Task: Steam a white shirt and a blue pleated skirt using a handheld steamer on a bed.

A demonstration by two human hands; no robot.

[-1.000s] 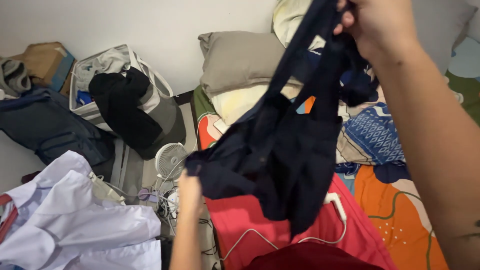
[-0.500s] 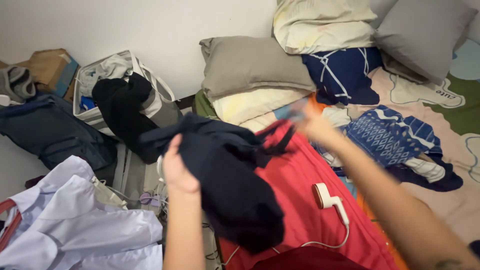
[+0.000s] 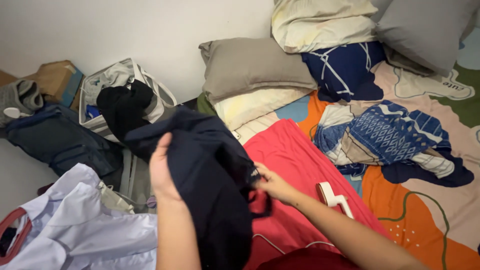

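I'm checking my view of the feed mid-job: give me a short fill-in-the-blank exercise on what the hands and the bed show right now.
1. Both hands, left hand and right hand, hold a dark ____ garment.
2. Under the right hand lies a ____ cloth spread on the bed.
3. The white handheld steamer lies on that cloth, to the ____ of the right hand.
4. The laundry basket stands against the ____.

Missing words: navy; red; right; wall
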